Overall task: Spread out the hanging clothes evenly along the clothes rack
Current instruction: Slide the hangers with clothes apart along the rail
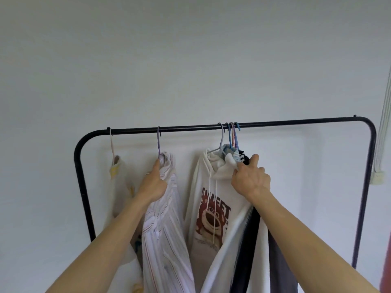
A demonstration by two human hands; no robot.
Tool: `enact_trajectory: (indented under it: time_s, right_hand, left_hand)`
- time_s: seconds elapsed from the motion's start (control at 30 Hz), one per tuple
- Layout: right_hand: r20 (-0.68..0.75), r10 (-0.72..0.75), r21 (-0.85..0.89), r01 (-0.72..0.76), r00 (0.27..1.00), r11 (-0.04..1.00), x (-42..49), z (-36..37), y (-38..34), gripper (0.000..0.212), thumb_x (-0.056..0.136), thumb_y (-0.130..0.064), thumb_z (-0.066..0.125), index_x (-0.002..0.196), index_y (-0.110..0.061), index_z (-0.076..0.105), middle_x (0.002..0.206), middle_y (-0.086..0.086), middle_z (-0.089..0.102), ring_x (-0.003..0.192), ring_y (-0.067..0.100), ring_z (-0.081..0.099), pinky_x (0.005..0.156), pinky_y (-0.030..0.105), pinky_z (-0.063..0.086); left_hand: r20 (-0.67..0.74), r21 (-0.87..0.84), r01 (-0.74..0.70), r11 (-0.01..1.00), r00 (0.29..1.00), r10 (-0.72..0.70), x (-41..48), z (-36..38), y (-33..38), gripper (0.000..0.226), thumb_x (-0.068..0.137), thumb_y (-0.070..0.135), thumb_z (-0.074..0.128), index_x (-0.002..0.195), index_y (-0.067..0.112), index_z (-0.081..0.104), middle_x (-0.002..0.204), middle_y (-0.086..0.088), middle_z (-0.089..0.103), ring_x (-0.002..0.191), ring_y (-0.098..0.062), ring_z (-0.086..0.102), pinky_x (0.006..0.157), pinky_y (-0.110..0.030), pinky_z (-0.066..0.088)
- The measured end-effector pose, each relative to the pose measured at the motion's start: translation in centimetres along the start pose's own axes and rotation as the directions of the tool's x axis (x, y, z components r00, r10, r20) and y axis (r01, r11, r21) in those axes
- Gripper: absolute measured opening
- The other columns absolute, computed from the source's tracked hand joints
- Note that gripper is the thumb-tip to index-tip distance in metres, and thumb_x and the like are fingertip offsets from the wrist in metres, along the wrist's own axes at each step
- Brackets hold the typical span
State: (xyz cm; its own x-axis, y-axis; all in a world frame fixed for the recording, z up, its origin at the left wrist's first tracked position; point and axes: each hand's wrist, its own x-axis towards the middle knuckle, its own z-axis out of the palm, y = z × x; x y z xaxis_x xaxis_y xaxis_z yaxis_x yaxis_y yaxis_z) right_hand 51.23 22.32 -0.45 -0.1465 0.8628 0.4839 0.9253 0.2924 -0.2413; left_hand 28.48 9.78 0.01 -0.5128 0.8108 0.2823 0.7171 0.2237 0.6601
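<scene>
A black metal clothes rack (pixel 190 128) stands against a white wall. At its far left hangs a cream garment (pixel 118 187). Right of it a striped shirt (pixel 167 229) hangs on a purple hanger (pixel 158 142), and my left hand (pixel 153 182) grips the shirt's shoulder just below the hook. Near the middle a white hoodie with a bear print (pixel 209 218) hangs beside several bunched hangers (pixel 230 134) carrying dark garments (pixel 249 240). My right hand (pixel 250 178) is closed on the collars of that bunch. The rail to the right of the bunch is bare.
A pale striped cloth or curtain (pixel 380 140) hangs at the right edge beyond the rack's right post (pixel 364 187). A reddish object (pixel 386 278) shows in the bottom right corner. The wall behind is plain white.
</scene>
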Motion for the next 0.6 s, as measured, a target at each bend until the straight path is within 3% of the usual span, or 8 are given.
enact_trajectory:
  time_s: [0.17, 0.3, 0.5, 0.6]
  right_hand:
    - [-0.018, 0.037, -0.016, -0.037, 0.999, 0.999, 0.5, -0.4, 2.4, 0.033, 0.097, -0.027, 0.036, 0.123, -0.018, 0.055, 0.131, 0.012, 0.029, 0.089, 0.035, 0.051, 0.065, 0.04, 0.037]
    - [-0.045, 0.032, -0.051, -0.035, 0.998, 0.998, 0.7, -0.4, 3.9, 0.032, 0.097, -0.027, 0.036, 0.12, -0.019, 0.056, 0.128, 0.011, 0.031, 0.081, 0.029, 0.041, 0.064, 0.039, 0.036]
    - [-0.256, -0.093, -0.214, 0.037, 0.962, 0.976, -0.7, 0.7, 2.8, 0.027, 0.09, -0.029, 0.048, 0.101, -0.018, 0.07, 0.118, 0.009, 0.052, 0.113, 0.031, 0.04, 0.087, 0.042, 0.03]
    - [-0.306, -0.098, -0.185, 0.042, 0.947, 0.982, -2.1, 1.2, 1.5, 0.02, 0.08, -0.019, 0.062, 0.093, -0.006, 0.07, 0.102, 0.014, 0.059, 0.1, 0.034, 0.048, 0.082, 0.042, 0.038]
  left_hand:
    - [0.003, -0.021, -0.002, 1.0, 1.0, 0.002, 0.0, 0.7, 0.2, 0.076, 0.094, 0.006, 0.04, 0.158, 0.022, 0.001, 0.15, -0.02, 0.038, 0.128, -0.038, 0.047, 0.1, -0.038, 0.04]
    - [0.008, -0.044, 0.002, 0.999, 1.0, -0.002, 0.1, 1.2, 0.0, 0.081, 0.091, 0.002, 0.039, 0.157, 0.025, -0.001, 0.146, -0.02, 0.04, 0.122, -0.038, 0.049, 0.09, -0.034, 0.04]
    - [0.011, -0.074, 0.008, 0.997, 1.0, -0.007, 0.1, 1.4, 0.3, 0.081, 0.091, 0.001, 0.038, 0.157, 0.024, -0.003, 0.149, -0.019, 0.035, 0.123, -0.036, 0.048, 0.086, -0.03, 0.038]
    - [0.0, -0.088, 0.009, 0.996, 1.0, -0.009, 0.1, 1.5, 0.2, 0.082, 0.091, 0.001, 0.038, 0.157, 0.025, -0.003, 0.148, -0.019, 0.036, 0.122, -0.035, 0.049, 0.085, -0.029, 0.038]
